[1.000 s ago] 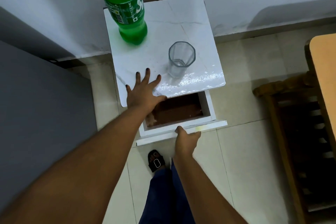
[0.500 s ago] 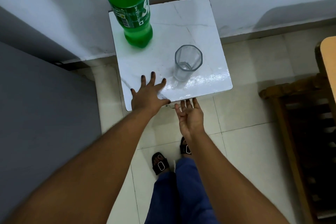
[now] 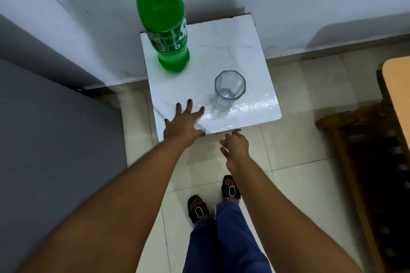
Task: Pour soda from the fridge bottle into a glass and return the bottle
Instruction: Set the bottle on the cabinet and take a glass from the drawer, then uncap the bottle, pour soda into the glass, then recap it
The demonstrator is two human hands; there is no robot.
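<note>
A tall green soda bottle point(image 3: 163, 22) with a blue cap stands upright at the back left of a small white marble-topped cabinet point(image 3: 224, 51). An empty clear glass point(image 3: 228, 89) stands upright near the front right of the top. My left hand point(image 3: 184, 123) lies flat with fingers spread on the front left corner of the top, a short way left of the glass. My right hand point(image 3: 235, 146) hovers just below the cabinet's front edge, fingers loosely apart, holding nothing.
A grey fridge side point(image 3: 55, 139) fills the left. A wooden chair point(image 3: 363, 162) and a table edge point(image 3: 397, 86) stand at the right. White wall runs behind the cabinet. My sandalled feet point(image 3: 213, 199) stand on the tiled floor in front.
The cabinet drawer, open a second ago, is now pushed shut. My right hand has let go of its front and drawn back slightly. My left hand stays flat on the top.
</note>
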